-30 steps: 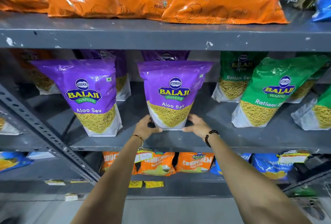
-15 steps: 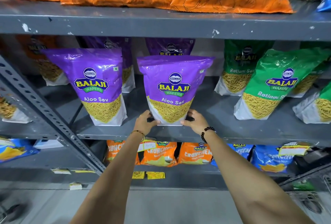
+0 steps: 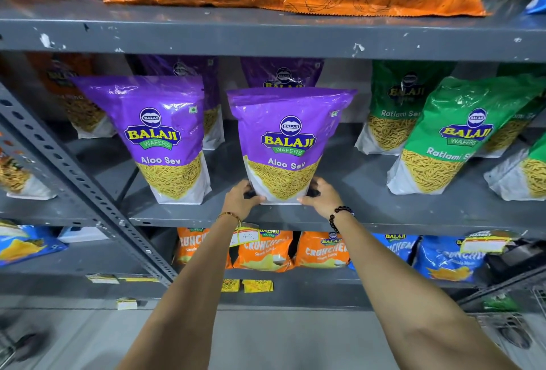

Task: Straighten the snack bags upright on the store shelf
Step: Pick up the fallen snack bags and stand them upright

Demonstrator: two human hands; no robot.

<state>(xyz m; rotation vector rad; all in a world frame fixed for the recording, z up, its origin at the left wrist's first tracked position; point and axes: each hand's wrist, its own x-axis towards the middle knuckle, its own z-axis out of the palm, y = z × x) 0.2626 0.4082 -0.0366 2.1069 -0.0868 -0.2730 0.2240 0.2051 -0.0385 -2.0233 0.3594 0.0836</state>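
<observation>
Left hand [image 3: 240, 199] and right hand [image 3: 320, 196] clasp the lower corners of the centre Aloo Sev bag [image 3: 288, 145], fingers curled round its base, thumbs at the front; the bag stands upright near the front edge of the middle shelf [image 3: 384, 222]. Just to its left, a second Aloo Sev bag [image 3: 161, 136] stands nearly upright, apparently done or close to it. To the right, the front Ratlami Sev bag [image 3: 455, 139] leans markedly and another green bag [image 3: 523, 174] at the frame edge is also tilted; these appear to remain. Rear-row bags are partly hidden, their posture uncertain.
</observation>
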